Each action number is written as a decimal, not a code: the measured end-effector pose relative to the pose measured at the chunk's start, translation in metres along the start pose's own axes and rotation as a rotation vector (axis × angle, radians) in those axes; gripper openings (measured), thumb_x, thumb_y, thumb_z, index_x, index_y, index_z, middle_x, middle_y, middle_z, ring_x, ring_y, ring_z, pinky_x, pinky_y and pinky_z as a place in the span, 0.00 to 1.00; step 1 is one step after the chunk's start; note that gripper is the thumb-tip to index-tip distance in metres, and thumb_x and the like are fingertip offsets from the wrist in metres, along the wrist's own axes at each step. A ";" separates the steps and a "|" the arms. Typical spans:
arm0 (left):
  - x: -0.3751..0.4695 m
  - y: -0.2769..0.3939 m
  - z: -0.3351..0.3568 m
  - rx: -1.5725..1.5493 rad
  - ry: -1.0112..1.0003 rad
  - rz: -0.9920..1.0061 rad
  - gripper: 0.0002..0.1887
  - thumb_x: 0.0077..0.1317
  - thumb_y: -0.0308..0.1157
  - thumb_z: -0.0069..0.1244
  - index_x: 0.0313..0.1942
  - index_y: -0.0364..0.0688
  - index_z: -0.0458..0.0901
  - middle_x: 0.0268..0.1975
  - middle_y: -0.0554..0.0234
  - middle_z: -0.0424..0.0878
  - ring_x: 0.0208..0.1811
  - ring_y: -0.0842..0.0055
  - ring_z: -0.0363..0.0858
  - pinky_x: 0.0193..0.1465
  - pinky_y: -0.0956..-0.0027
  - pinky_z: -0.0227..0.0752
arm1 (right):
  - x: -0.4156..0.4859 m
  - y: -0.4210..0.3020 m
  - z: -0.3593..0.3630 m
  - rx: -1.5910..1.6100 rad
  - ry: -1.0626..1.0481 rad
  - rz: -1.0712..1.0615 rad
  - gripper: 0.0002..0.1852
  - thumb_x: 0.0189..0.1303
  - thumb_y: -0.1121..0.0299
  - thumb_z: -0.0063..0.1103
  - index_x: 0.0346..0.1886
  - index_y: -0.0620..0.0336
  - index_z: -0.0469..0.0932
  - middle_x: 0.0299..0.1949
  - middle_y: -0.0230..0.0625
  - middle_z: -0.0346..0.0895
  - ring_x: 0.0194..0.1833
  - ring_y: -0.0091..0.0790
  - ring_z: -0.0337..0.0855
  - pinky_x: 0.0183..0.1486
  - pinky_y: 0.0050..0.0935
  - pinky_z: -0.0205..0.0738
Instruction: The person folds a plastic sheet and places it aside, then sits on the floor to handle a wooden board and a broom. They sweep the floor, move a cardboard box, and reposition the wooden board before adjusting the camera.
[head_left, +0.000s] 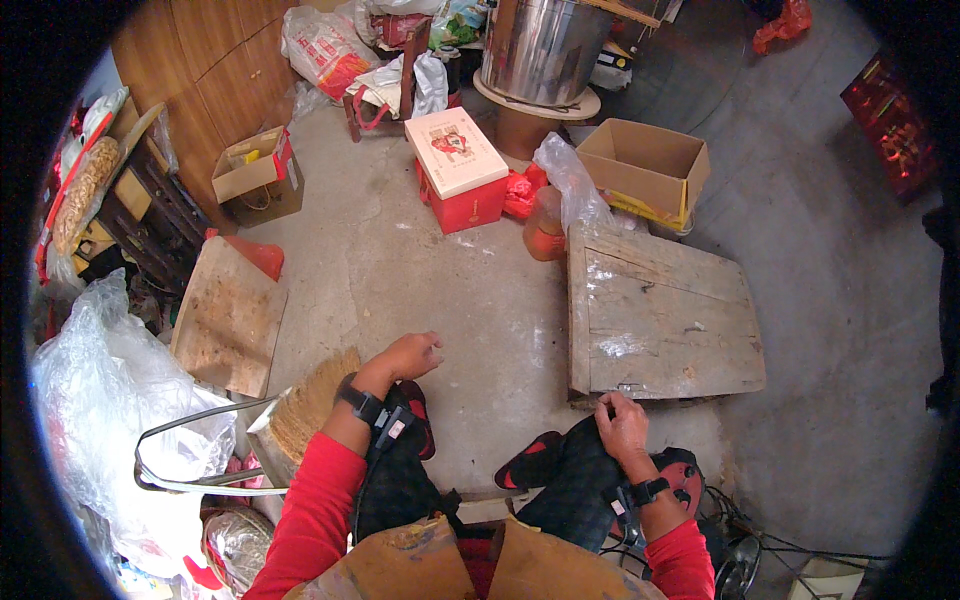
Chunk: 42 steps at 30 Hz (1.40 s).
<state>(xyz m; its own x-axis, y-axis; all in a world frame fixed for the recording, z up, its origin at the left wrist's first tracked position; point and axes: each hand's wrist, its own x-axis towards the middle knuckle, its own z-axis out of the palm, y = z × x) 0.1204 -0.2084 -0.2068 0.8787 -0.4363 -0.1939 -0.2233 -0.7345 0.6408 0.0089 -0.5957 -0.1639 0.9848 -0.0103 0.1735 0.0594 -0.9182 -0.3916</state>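
My left hand (412, 355) hangs over the concrete floor above my left knee, its fingers slightly curled and holding nothing. Resting by my right knee, my right hand (621, 424) has loosely bent fingers with nothing seen in them. It is just below the near edge of a low, worn wooden table (667, 322). Both wrists wear black straps with small devices. Beside my left forearm stands a straw-coloured bristle broom or brush (319, 397). A cardboard piece or apron (397, 562) covers my lap.
Ahead stand a red gift box with a pale lid (457, 154), an open cardboard box (637, 161), a plastic jar (546, 225) and a metal drum (546, 56). At left are a wooden board (232, 319), another carton (259, 180) and clear plastic sheeting (112, 375). Cables (780, 544) lie lower right.
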 end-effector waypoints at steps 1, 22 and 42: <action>0.000 0.000 0.000 -0.004 0.001 0.006 0.17 0.58 0.36 0.50 0.45 0.37 0.74 0.30 0.52 0.81 0.33 0.62 0.79 0.37 0.64 0.72 | 0.000 0.000 0.000 0.005 0.007 -0.004 0.05 0.52 0.66 0.55 0.29 0.55 0.75 0.27 0.41 0.77 0.33 0.47 0.77 0.37 0.42 0.70; -0.001 0.002 -0.001 -0.027 -0.006 -0.007 0.17 0.58 0.36 0.50 0.45 0.36 0.75 0.31 0.52 0.81 0.33 0.62 0.80 0.37 0.64 0.73 | 0.000 -0.001 0.000 0.003 0.017 -0.002 0.05 0.52 0.66 0.56 0.28 0.55 0.75 0.27 0.40 0.77 0.32 0.47 0.77 0.36 0.42 0.70; 0.001 -0.004 0.003 -0.014 0.031 0.019 0.16 0.56 0.36 0.51 0.43 0.38 0.76 0.31 0.50 0.81 0.34 0.59 0.79 0.38 0.62 0.73 | -0.001 0.002 0.002 0.000 0.019 -0.021 0.05 0.53 0.66 0.56 0.28 0.56 0.74 0.26 0.44 0.76 0.32 0.50 0.76 0.35 0.45 0.69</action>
<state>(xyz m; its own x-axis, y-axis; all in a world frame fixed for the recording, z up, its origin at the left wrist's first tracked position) 0.1211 -0.2076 -0.2119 0.8871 -0.4334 -0.1590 -0.2341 -0.7192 0.6542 0.0087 -0.5971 -0.1664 0.9801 0.0016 0.1984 0.0801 -0.9182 -0.3880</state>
